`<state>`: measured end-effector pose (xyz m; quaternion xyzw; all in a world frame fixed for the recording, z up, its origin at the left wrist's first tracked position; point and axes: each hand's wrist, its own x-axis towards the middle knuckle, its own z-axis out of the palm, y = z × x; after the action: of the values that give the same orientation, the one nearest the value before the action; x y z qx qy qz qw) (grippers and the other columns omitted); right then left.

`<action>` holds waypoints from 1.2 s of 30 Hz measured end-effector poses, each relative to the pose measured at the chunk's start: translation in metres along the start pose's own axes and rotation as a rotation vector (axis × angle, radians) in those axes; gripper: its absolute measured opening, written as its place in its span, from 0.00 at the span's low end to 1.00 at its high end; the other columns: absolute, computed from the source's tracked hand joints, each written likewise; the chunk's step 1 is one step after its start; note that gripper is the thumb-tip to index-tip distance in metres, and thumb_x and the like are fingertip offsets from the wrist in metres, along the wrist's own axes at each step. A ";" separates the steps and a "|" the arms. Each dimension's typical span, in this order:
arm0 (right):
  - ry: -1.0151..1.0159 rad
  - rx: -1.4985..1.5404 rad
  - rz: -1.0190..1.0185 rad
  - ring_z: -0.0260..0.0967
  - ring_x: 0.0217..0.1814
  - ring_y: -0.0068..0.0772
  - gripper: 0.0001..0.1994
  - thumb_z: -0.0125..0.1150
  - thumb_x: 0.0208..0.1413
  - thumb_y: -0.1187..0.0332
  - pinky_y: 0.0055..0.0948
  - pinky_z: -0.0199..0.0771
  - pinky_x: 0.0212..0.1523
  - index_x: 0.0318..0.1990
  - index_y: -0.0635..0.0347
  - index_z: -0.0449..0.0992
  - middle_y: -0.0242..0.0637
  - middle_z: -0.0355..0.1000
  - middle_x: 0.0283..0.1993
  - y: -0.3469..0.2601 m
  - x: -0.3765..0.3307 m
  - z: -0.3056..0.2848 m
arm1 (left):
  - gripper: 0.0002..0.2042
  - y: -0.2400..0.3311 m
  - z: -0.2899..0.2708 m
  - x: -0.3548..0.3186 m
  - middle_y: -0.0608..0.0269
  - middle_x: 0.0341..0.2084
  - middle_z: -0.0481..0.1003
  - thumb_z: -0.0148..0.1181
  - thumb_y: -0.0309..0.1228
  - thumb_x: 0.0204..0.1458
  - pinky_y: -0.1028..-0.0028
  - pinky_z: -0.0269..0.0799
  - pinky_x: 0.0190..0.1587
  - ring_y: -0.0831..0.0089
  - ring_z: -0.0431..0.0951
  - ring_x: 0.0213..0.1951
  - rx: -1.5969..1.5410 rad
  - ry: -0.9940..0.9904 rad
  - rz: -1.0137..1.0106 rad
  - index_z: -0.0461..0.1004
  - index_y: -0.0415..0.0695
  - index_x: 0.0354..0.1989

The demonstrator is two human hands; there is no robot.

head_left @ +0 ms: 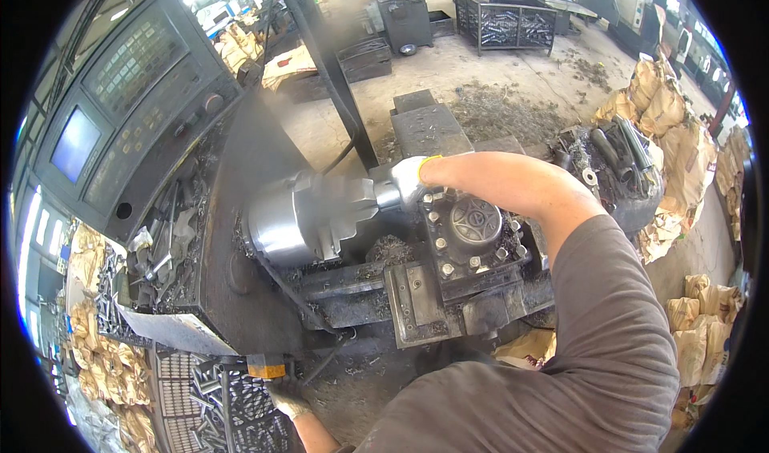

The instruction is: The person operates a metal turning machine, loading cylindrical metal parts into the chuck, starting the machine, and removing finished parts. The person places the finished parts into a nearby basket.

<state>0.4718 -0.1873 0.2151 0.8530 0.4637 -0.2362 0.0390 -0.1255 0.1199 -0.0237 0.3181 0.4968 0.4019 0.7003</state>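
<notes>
My right hand (410,177), in a white glove with a yellow cuff, reaches across to a short shiny metal cylinder (388,196). The glove is closed around the cylinder's outer end, and its fingertips are hidden. The cylinder's other end sits between the jaws of a lathe chuck (292,219), whose jaws look smeared. Low on the left, my left hand (288,397), in a dirty glove, is beside a yellow-orange block (266,370) below the lathe's housing. Its fingers are dark and partly hidden, so their grip does not show.
A bolted tool post (474,221) stands under my right forearm. The control panel (120,108) rises at left above a ledge with loose tools (164,253). Metal pieces (232,409) fill a crate at lower left. Round parts lie on a cluttered stand (613,161) at right.
</notes>
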 end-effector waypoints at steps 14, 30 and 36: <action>-0.125 -0.005 -0.023 0.86 0.46 0.44 0.26 0.82 0.39 0.55 0.42 0.84 0.47 0.46 0.59 0.89 0.47 0.87 0.47 -0.009 -0.001 -0.014 | 0.30 0.016 0.008 -0.031 0.68 0.23 0.68 0.48 0.67 0.68 0.62 0.67 0.35 0.66 0.67 0.27 -0.097 0.057 -0.075 0.73 0.50 0.33; 0.614 0.118 0.062 0.85 0.46 0.56 0.30 0.70 0.54 0.55 0.45 0.86 0.49 0.61 0.64 0.79 0.55 0.85 0.43 -0.028 -0.062 -0.005 | 0.16 0.021 0.013 -0.012 0.70 0.26 0.74 0.55 0.49 0.70 0.72 0.65 0.27 0.79 0.70 0.24 0.277 0.083 0.163 0.78 0.49 0.47; 1.036 0.687 -0.089 0.81 0.37 0.26 0.16 0.69 0.60 0.72 0.30 0.83 0.45 0.55 0.64 0.82 0.38 0.85 0.41 -0.106 -0.229 0.059 | 0.24 0.099 0.079 -0.108 0.37 0.45 0.80 0.65 0.27 0.63 0.50 0.78 0.56 0.44 0.81 0.48 0.810 0.070 1.232 0.71 0.28 0.64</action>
<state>0.2594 -0.3212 0.2791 0.8006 0.3549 0.0712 -0.4775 -0.0941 0.0688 0.1316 0.7602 0.3594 0.5174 0.1590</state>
